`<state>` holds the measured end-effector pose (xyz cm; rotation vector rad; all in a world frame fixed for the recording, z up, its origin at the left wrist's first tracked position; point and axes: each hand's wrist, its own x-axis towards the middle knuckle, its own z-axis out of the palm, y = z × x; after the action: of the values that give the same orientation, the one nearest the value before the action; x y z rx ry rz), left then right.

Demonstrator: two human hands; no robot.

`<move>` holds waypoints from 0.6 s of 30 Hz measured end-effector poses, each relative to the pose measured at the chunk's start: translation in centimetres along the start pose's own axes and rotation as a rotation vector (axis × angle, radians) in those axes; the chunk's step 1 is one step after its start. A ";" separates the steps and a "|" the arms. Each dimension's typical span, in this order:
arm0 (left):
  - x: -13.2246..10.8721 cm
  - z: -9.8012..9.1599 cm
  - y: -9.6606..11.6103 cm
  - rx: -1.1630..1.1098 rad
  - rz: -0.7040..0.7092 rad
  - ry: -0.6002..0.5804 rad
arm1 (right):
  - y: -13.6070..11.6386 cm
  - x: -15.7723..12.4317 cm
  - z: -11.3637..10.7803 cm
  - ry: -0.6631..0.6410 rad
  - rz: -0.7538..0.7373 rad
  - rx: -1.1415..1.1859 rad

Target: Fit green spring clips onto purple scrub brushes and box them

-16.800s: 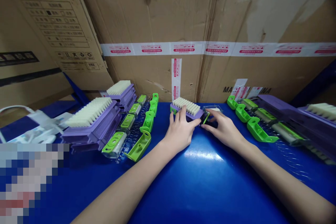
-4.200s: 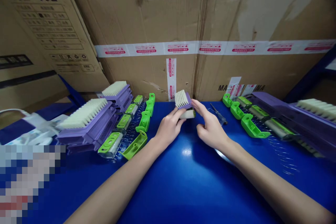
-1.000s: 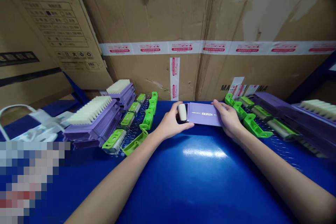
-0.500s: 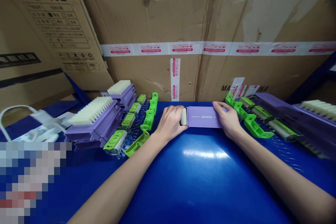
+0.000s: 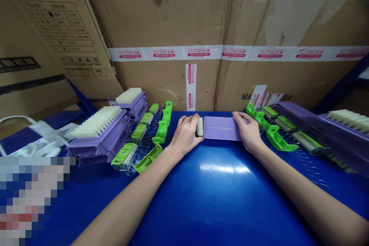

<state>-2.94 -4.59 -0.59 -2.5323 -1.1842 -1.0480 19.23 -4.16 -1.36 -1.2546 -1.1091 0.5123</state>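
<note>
Between my hands, above the blue tabletop, lies a flat purple plastic casing [image 5: 221, 128] with pale lettering on its face. At its left end shows a ribbed cream piece [image 5: 200, 127] with dark edges. My left hand [image 5: 186, 134] is closed around that cream end, its fingers hiding most of it. My right hand [image 5: 249, 130] grips the casing's right end, thumb on the upper face and fingers out of sight beneath. Green curved brackets [image 5: 161, 128] stand in a row left of my left hand. More green brackets [image 5: 278, 138] sit just right of my right hand.
Purple housings with cream bristles [image 5: 98, 121] are stacked at left, others [image 5: 350, 117] at right. Clear-and-green modules [image 5: 123, 155] line bubble wrap on both sides. A white power strip [image 5: 43, 142] with cable lies far left. Cardboard [image 5: 161, 19] walls the back of the blue table [image 5: 219, 200].
The whole view has shifted slightly, so things appear a little further left. Both hands keep the same hold, and the casing and cream piece look unchanged.
</note>
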 end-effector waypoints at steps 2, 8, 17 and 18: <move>0.0 -0.1 -0.1 -0.003 0.013 -0.005 | 0.1 0.0 0.0 0.008 0.017 0.015; 0.0 0.0 -0.2 -0.068 0.014 0.000 | 0.2 0.1 0.2 0.010 0.059 0.071; -0.2 0.7 -0.1 -0.095 -0.025 0.078 | 0.5 0.2 0.1 0.034 0.023 0.065; -0.2 0.8 -0.1 -0.088 -0.029 0.081 | 0.5 0.2 0.1 0.034 0.017 0.062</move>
<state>-2.73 -4.37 -1.32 -2.5177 -1.1819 -1.2231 19.30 -3.79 -1.77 -1.2159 -1.0474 0.5326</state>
